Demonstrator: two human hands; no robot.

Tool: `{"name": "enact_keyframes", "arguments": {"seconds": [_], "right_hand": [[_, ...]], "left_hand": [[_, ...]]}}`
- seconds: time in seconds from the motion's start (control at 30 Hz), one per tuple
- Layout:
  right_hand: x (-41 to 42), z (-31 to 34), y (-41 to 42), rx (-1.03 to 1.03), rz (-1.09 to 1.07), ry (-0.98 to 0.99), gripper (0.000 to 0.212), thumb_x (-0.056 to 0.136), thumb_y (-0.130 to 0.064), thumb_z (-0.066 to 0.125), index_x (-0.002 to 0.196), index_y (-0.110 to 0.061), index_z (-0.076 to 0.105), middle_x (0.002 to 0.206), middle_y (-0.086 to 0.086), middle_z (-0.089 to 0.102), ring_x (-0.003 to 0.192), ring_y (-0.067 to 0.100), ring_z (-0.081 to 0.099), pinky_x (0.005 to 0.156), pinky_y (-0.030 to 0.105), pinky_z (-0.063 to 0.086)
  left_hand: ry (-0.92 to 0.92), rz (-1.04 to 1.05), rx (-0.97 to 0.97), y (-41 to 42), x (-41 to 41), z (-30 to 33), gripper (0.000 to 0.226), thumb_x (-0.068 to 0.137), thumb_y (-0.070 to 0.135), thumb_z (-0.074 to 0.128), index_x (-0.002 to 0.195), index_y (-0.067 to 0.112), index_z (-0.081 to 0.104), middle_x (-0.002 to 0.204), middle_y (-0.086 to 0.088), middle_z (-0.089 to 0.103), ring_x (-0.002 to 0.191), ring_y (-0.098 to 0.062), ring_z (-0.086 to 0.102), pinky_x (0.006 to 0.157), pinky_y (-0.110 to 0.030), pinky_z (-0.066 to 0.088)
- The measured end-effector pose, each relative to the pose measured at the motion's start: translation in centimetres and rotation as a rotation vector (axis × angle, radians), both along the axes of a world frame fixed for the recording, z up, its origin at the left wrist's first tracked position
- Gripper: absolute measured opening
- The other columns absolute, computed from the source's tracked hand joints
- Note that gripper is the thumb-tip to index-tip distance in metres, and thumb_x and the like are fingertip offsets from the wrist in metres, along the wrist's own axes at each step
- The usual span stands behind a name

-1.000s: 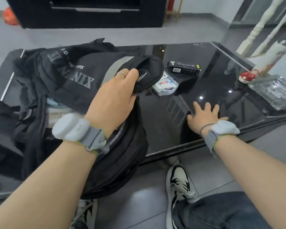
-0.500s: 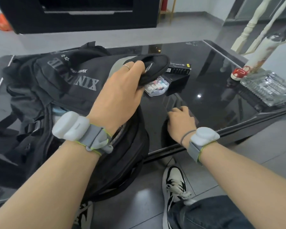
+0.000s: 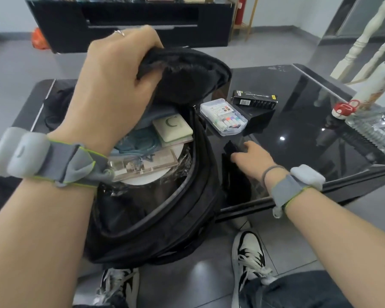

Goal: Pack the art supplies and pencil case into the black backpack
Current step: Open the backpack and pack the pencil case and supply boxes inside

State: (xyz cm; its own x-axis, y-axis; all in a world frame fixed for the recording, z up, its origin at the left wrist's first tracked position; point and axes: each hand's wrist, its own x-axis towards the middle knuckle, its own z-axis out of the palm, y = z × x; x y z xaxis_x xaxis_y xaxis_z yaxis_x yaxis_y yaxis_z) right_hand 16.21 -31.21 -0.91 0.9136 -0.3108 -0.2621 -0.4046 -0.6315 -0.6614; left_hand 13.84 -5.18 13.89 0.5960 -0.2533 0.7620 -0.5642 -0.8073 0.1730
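The black backpack (image 3: pixel 156 230) stands open against the near edge of the glossy black table (image 3: pixel 298 134). My left hand (image 3: pixel 111 85) grips its top flap and holds it up. Inside the bag lie a pale green box (image 3: pixel 173 127), a teal pouch (image 3: pixel 136 141) and a clear pinkish palette case (image 3: pixel 142 163). My right hand (image 3: pixel 251 158) curls its fingers over a flat black pencil case (image 3: pixel 233 176), tipped up on edge next to the bag. Farther back on the table sit a clear box of markers (image 3: pixel 222 116) and a black carton (image 3: pixel 253 100).
A glass tray (image 3: pixel 373 130) and a red mushroom-shaped item (image 3: pixel 343 107) sit at the table's right end. My shoes (image 3: pixel 249 252) are on the grey tile floor below the table's edge. A black cabinet (image 3: pixel 129 18) stands behind.
My left hand has raised the flap higher, and the bag's inside now shows. My right hand went from lying flat on the table to curling over the black case and tipping it up.
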Motion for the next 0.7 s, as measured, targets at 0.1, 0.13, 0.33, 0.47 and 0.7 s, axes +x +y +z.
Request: {"name": "enact_keyframes", "arguments": {"seconds": [0.1,0.13,0.33,0.47,0.7], "right_hand": [[0.1,4.0,1.5,0.604,-0.108,0.019,0.032,0.08,-0.017,0.064,0.112,-0.016,0.062,0.105,0.008,0.058,0.084,0.02,0.058,0.06,0.03,0.053],[-0.1,5.1,1.7,0.627,-0.074,0.004,0.036,0.075,-0.018,0.066,0.111,-0.016,0.064,0.105,0.007,0.059,0.087,0.02,0.057,0.056,0.028,0.053],[-2.4,11.0,2.4,-0.14,0.212,-0.237,0.024,0.073,-0.036,0.06,0.086,-0.021,0.074,0.082,0.0,0.068,0.079,0.014,0.059,0.066,0.028,0.044],[-3.8,14.7,4.0,-0.066,0.336,-0.359,0.038,0.068,-0.039,0.055,0.091,-0.014,0.071,0.085,0.016,0.068,0.075,0.036,0.061,0.076,0.049,0.055],[-4.1,10.8,12.5,0.136,0.636,-0.488,0.038,0.076,-0.027,0.063,0.112,-0.024,0.074,0.105,-0.015,0.069,0.102,-0.003,0.061,0.095,0.015,0.045]], "left_hand": [[0.002,0.036,-0.041,1.4,-0.1,0.2,0.014,0.092,0.015,0.055,0.098,0.004,0.062,0.086,-0.008,0.062,0.083,-0.024,0.055,0.072,-0.029,0.035],[0.002,0.041,-0.05,1.6,-0.1,0.3,0.015,0.092,0.015,0.054,0.098,0.003,0.062,0.086,-0.008,0.062,0.083,-0.023,0.054,0.072,-0.028,0.035],[-0.03,0.06,-0.051,3.2,-0.5,1.2,0.015,0.09,0.013,0.054,0.097,0.002,0.062,0.087,-0.009,0.063,0.085,-0.023,0.055,0.073,-0.03,0.037],[-0.039,0.058,-0.052,3.4,-0.7,1.6,0.016,0.088,0.013,0.054,0.098,0.003,0.063,0.088,-0.008,0.064,0.086,-0.023,0.057,0.075,-0.036,0.042],[-0.05,0.046,-0.071,3.5,-0.7,1.8,0.018,0.088,0.012,0.054,0.099,0.005,0.065,0.09,-0.006,0.066,0.088,-0.02,0.06,0.076,-0.033,0.044]]}}
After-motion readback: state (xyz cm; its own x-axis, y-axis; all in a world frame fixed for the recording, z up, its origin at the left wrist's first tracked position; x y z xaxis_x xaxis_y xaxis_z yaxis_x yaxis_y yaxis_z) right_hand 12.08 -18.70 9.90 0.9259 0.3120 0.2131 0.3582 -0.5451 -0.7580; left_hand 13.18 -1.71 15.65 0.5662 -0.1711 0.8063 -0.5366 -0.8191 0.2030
